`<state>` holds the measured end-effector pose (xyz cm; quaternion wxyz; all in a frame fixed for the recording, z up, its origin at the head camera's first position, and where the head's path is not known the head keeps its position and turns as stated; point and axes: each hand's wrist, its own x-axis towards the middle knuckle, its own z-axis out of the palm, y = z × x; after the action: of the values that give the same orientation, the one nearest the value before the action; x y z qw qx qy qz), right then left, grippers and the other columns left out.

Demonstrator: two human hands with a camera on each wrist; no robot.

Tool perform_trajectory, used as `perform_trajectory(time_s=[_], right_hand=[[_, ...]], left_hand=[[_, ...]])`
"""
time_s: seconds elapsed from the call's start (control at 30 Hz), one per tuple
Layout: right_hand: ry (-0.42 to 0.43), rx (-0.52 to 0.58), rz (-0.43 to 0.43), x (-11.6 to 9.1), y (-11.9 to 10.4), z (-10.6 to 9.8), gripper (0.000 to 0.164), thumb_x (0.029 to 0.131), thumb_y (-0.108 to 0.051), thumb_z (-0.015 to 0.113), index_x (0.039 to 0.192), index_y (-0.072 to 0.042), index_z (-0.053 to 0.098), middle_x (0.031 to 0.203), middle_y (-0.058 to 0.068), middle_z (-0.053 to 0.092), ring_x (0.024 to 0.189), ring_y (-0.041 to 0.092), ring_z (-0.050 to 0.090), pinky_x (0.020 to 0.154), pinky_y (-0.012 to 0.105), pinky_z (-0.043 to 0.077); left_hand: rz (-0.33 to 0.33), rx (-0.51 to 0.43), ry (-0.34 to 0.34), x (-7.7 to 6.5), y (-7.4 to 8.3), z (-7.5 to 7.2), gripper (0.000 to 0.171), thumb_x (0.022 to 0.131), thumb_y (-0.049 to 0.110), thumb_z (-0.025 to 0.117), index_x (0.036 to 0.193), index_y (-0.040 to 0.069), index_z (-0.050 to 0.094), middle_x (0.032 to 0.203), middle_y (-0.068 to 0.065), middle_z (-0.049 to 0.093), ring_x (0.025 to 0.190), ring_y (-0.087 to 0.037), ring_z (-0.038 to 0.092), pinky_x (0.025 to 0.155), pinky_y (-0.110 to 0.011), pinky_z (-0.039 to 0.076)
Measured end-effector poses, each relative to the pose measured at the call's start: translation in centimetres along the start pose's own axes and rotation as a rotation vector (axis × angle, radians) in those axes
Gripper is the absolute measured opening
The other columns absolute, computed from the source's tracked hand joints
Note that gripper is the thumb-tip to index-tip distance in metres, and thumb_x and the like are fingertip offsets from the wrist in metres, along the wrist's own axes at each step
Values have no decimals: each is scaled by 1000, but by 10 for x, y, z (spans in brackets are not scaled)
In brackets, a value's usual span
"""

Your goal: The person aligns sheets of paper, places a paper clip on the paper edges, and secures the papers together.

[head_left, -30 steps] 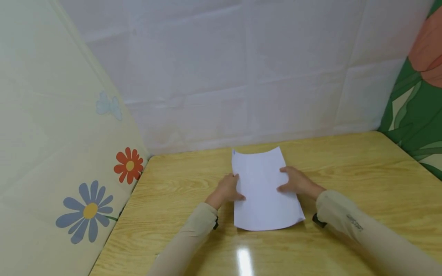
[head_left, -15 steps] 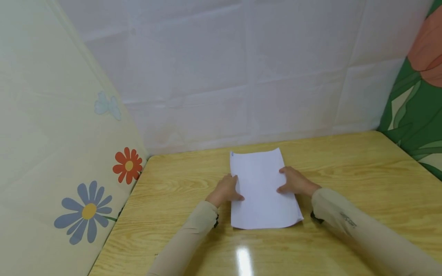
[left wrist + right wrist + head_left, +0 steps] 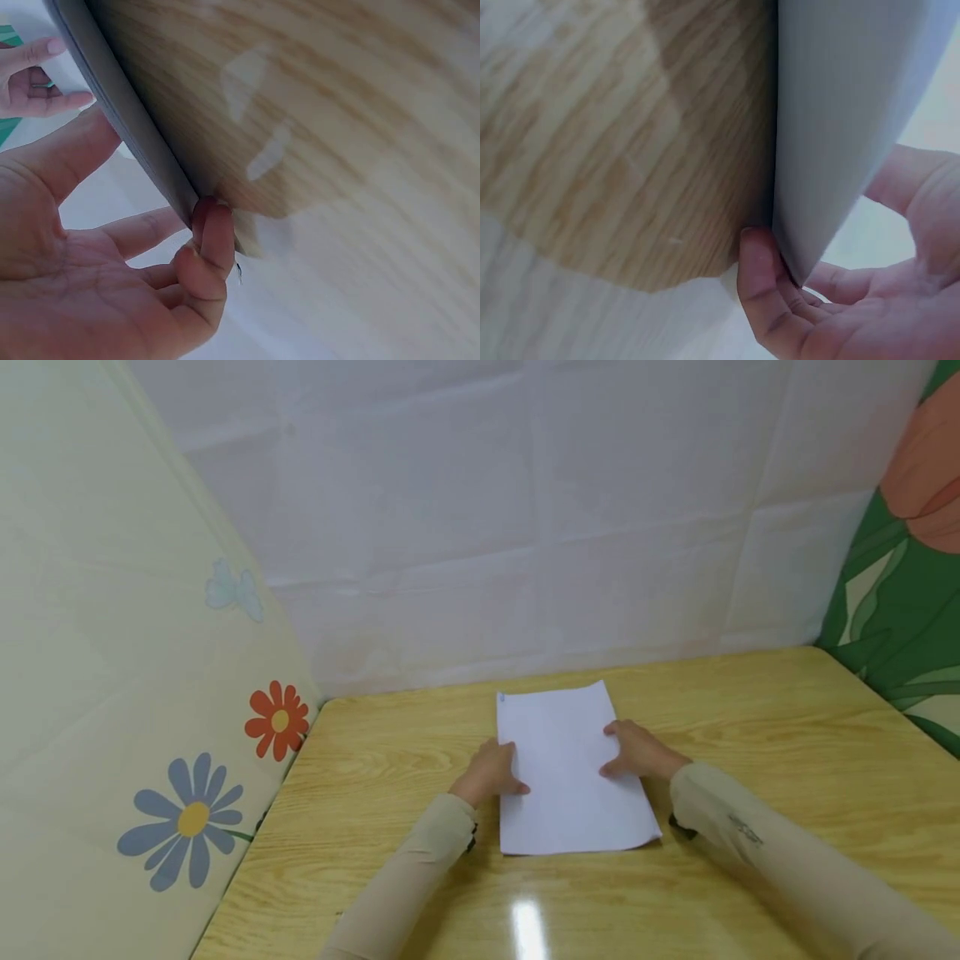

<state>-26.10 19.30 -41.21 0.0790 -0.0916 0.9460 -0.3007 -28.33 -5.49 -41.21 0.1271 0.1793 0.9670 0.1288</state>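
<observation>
A stack of white paper (image 3: 564,810) lies on the wooden table in the head view, its lower right corner slightly curled. A small bluish mark shows at its far left corner. My left hand (image 3: 491,773) grips the left long edge, thumb and index finger on the top face. Opposite it, my right hand (image 3: 642,753) holds the right edge the same way. In the left wrist view, curled fingertips (image 3: 216,229) meet the stack's thick side (image 3: 124,112). The right wrist view has fingers (image 3: 761,274) bent around the lower end of the stack's side (image 3: 832,112).
The wooden table (image 3: 390,743) extends around the paper, with a light reflection near its front. A white sheet wall (image 3: 450,527) stands behind. On the left is a panel (image 3: 90,652) printed with flowers; a green floral panel (image 3: 907,610) is at the right.
The stack has flattened: its bowed near and far edges are now straighter. It has shifted very slightly left. Both hands keep their places on its sides.
</observation>
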Motion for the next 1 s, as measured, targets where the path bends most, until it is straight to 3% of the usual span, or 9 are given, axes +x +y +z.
perform_trajectory(time_s=[0.3, 1.0], right_hand=[[-15, -4, 38, 4, 3, 1, 70, 75, -12, 80, 126, 19, 44, 125, 41, 43, 118, 51, 42, 102, 56, 34], [-31, 1, 45, 5, 3, -2, 67, 77, -14, 79, 127, 17, 46, 128, 41, 40, 122, 51, 37, 104, 57, 31]], left_hand=[[0, 45, 4, 4, -2, 1, 66, 75, 32, 83, 125, -2, 56, 117, -19, 59, 115, -35, 50, 99, -44, 41], [-18, -23, 4, 6, -7, 1, 72, 76, 31, 82, 134, 2, 52, 127, -23, 53, 121, -39, 46, 100, -49, 40]])
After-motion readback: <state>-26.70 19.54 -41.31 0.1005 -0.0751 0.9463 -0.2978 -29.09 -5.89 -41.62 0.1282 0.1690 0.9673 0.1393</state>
